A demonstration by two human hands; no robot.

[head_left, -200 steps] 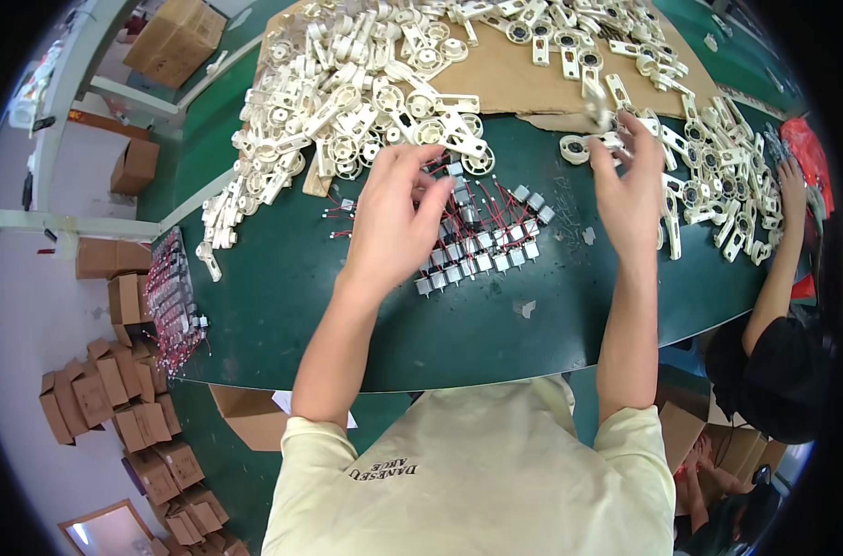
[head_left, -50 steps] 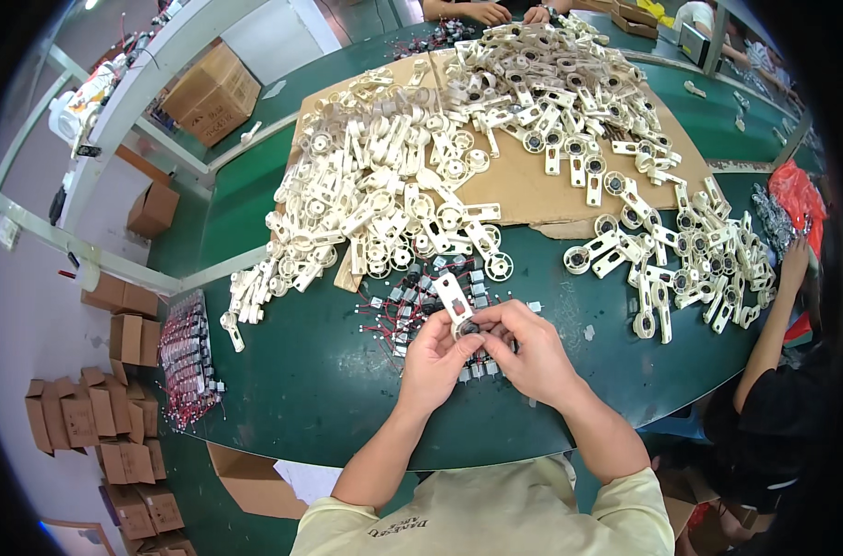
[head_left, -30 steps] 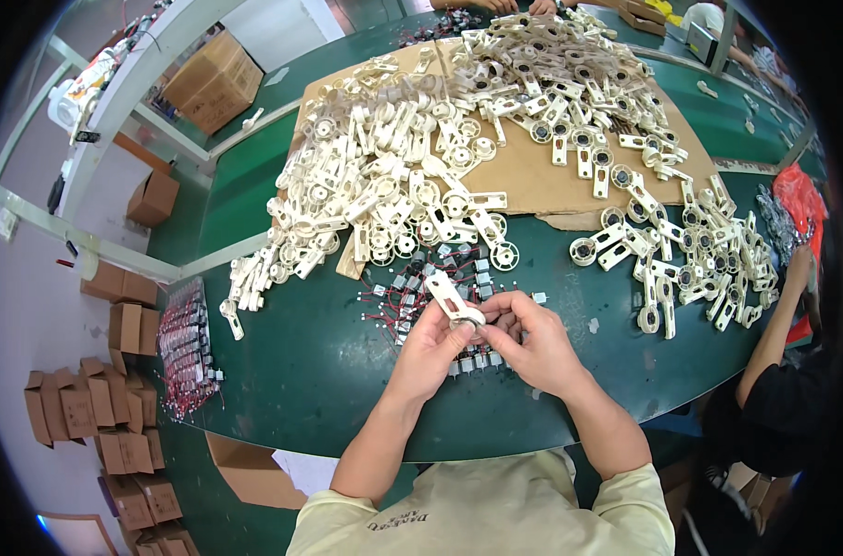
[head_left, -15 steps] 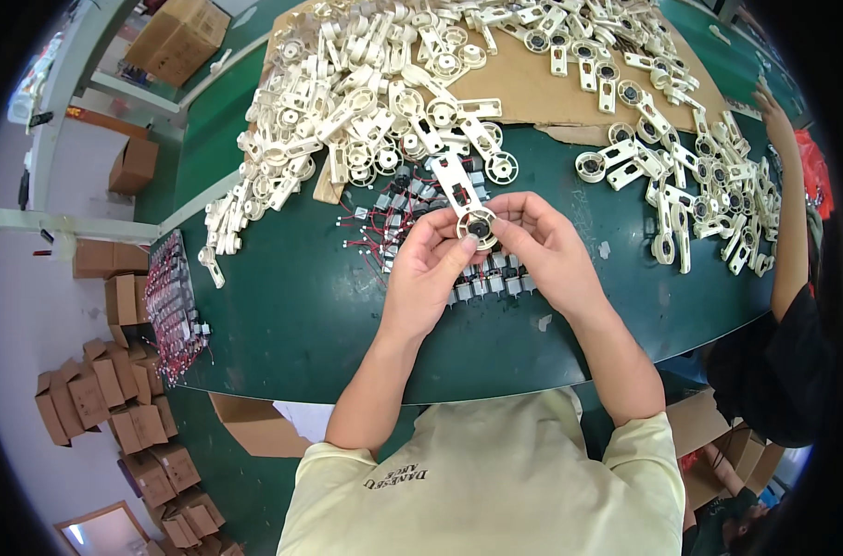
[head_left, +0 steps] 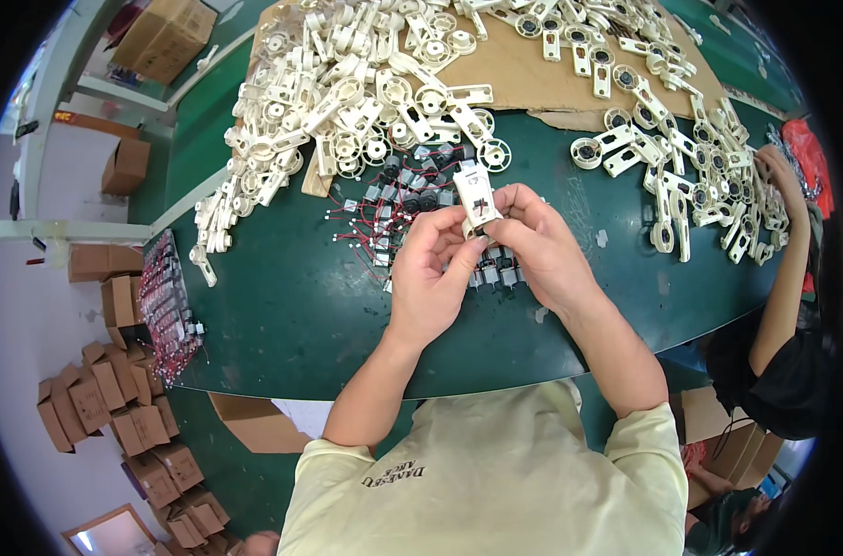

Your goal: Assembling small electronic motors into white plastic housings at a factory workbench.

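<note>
A white plastic housing (head_left: pixel 477 194) with a rectangular slot is held between my two hands above the green table. My left hand (head_left: pixel 431 269) pinches its near end from the left, thumb on top. On the other side, my right hand (head_left: pixel 539 237) grips the same end with thumb and fingers. The ring end of the housing is tilted away and mostly hidden by my fingers. Beneath and behind my hands lie small motors (head_left: pixel 381 194) with red wires, and more motors (head_left: pixel 503 270) sit just under my fingers.
White housings (head_left: pixel 347 107) are heaped at the far left, partly on a cardboard sheet (head_left: pixel 532 85). Housings with black parts fitted (head_left: pixel 709 176) lie at the right, where a co-worker's hand (head_left: pixel 781 176) reaches in. A batch of wired motors (head_left: pixel 169 306) stands at the left edge.
The housing has been tipped, so its ring end now faces away and its slotted arm looks foreshortened. The co-worker's hand has come down onto the right-hand pile.
</note>
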